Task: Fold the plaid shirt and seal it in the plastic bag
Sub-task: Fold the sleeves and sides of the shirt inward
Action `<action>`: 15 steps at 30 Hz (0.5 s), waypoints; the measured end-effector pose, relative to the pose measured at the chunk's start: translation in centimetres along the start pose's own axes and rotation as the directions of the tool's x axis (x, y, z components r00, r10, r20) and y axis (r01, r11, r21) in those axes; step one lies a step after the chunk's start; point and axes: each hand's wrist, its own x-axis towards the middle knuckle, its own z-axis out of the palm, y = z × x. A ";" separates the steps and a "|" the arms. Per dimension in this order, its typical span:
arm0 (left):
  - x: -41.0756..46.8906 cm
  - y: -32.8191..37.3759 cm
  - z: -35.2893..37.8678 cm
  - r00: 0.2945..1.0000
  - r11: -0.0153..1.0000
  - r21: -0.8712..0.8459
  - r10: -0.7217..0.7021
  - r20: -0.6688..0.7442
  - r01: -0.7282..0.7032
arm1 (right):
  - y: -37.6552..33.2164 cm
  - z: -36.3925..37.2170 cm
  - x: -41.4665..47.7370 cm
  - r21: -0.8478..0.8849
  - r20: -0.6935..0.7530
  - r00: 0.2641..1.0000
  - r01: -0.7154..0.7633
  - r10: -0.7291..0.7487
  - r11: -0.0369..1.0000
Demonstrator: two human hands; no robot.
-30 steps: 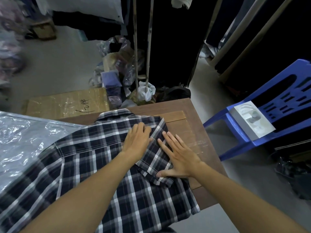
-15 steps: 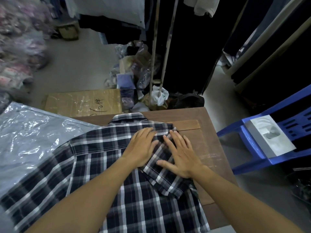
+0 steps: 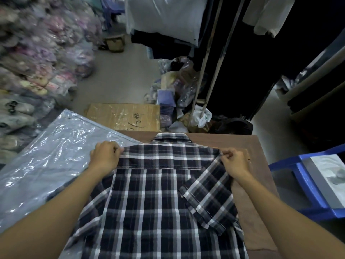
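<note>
- Plaid shirt [image 3: 160, 193] lies back-up on the table [image 3: 261, 146], mid-frame.
- Left hand [image 3: 105, 156] and right hand [image 3: 234, 161] each pinch a shoulder.
- Shiny plastic bag [image 3: 46, 159], left, could slide off if bumped.

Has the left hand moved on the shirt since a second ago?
Yes. The left hand went from beside the right hand, near the folded sleeve, out to the shirt's left shoulder, gripping it beside the bag.
</note>
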 end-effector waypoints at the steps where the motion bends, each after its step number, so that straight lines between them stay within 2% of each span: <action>1: 0.2 0.4 -0.1 1.000 1.000 -0.023 0.006 -0.021 -0.007 | 0.0 -0.3 0.4 0.007 -0.034 0.999 -0.008 0.008 1.000; 7: 2.0 3.8 0.8 0.996 0.990 -0.111 0.079 -0.052 -0.085 | 0.3 -2.8 2.5 0.007 -0.167 0.986 -0.020 0.020 1.000; 11: 2.2 3.7 2.0 0.998 0.995 -0.087 0.054 0.014 -0.053 | 0.8 -2.5 3.3 -0.120 -0.122 0.992 -0.044 0.030 0.992; 13: 2.0 2.7 1.7 0.998 0.994 -0.093 0.061 0.009 -0.060 | -0.4 -1.4 2.4 -0.265 -0.130 0.989 0.038 -0.075 0.963; 15: 1.7 1.3 0.6 0.997 0.995 -0.071 0.072 -0.015 -0.073 | -3.0 0.8 0.1 -0.321 -0.060 0.957 0.252 -0.285 0.913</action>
